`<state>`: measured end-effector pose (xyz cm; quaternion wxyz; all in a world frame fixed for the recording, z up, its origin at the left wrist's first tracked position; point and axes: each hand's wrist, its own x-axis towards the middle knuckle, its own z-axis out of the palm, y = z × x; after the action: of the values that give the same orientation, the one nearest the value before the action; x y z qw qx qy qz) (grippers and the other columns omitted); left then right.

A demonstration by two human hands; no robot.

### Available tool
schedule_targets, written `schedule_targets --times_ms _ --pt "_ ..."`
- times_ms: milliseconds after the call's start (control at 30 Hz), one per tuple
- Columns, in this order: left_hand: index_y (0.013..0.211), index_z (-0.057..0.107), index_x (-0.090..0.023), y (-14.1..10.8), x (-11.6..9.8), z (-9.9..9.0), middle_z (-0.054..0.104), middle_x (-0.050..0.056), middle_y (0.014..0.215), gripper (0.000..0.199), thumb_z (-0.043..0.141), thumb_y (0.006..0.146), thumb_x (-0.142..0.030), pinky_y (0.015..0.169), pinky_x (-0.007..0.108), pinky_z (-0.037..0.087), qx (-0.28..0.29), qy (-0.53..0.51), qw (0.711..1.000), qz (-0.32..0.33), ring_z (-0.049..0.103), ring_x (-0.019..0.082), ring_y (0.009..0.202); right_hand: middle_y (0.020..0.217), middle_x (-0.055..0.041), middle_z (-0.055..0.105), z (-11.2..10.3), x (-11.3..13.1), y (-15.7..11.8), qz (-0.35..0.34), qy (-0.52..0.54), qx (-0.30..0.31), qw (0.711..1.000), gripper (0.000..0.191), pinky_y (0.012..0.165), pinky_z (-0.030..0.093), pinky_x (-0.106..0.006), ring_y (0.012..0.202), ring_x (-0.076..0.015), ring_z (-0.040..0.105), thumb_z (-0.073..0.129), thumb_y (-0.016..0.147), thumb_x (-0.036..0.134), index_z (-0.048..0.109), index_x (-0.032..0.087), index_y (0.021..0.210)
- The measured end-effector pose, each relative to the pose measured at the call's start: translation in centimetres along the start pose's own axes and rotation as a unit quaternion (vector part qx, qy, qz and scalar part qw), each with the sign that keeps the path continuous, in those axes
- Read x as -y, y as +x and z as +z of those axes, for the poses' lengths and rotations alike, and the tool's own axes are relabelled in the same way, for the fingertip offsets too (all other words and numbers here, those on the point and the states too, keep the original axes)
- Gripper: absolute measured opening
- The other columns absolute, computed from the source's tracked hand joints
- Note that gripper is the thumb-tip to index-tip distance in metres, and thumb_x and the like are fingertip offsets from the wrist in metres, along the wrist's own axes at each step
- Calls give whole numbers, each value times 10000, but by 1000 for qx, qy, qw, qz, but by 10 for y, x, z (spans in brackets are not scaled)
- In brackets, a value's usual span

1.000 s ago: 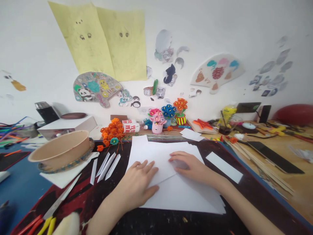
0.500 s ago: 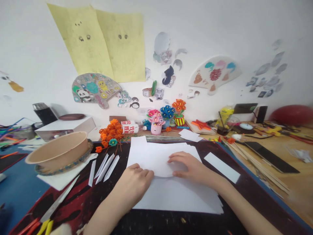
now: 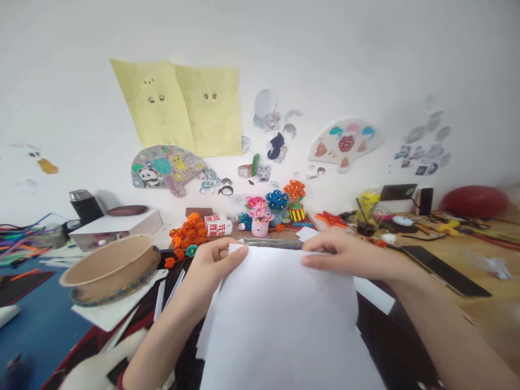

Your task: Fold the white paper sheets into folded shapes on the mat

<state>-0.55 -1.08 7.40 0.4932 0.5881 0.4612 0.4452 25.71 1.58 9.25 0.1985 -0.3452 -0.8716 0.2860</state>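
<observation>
A large white sheet of paper [image 3: 284, 319] is raised in front of me, its upper edge between my two hands. My left hand [image 3: 217, 262] pinches its top left corner, thumb on the near face. At the top right, my right hand [image 3: 341, 257] grips the same edge with the thumb in front and the fingers behind. More white paper [image 3: 206, 336] lies beneath on the dark mat, mostly covered by the raised sheet. Folded white strips [image 3: 160, 299] lie left of my left forearm, and a white paper rectangle [image 3: 376, 295] is under my right forearm.
A beige oval basin [image 3: 109, 265] stands at the left. Orange craft flowers [image 3: 189, 233], a labelled bottle [image 3: 219, 226] and small flower pots [image 3: 260, 225] line the back. Scissors [image 3: 122, 330] are partly hidden at lower left. A dark flat slab [image 3: 444, 271] lies at the right.
Both hands have closed on the paper and lifted its far edge towards me; before, they were curling it on the stack. The view has tilted upward.
</observation>
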Motion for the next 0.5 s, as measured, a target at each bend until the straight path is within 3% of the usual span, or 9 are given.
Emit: schedule_targets --times_ms 100,200,333,400,500 --pt "790 618 -149 15 4 -7 603 -1 589 266 619 763 -414 483 230 356 20 191 981 23 549 148 522 572 49 330 -6 -8 13 17 7 62 998 376 424 220 -209 493 -86 298 490 858 463 458 190 602" --pt "893 661 -174 26 14 -4 693 47 839 188 650 734 -272 674 309 427 -2 422 900 112 619 216 757 558 64 293 5 -29 29 26 5 72 997 379 433 187 -211 488 -76 253 498 858 438 427 184 586" --pt "924 676 -203 35 22 16 715 68 922 164 627 780 -264 913 456 342 -6 549 814 191 618 271 915 558 68 311 17 -47 42 14 20 97 995 382 450 190 -216 500 -74 267 533 837 461 468 166 603" --pt "842 688 -205 43 23 26 718 46 791 121 580 821 -257 905 445 340 14 557 807 194 631 252 826 551 66 340 17 -49 46 10 6 91 996 362 462 213 -217 502 -77 294 537 841 438 512 155 616" --pt "802 688 -205 58 20 31 711 26 752 175 535 853 -273 748 330 400 51 502 845 176 624 216 738 608 32 525 13 -46 48 -2 -47 35 998 267 526 298 -223 563 -107 439 551 844 367 627 149 712"
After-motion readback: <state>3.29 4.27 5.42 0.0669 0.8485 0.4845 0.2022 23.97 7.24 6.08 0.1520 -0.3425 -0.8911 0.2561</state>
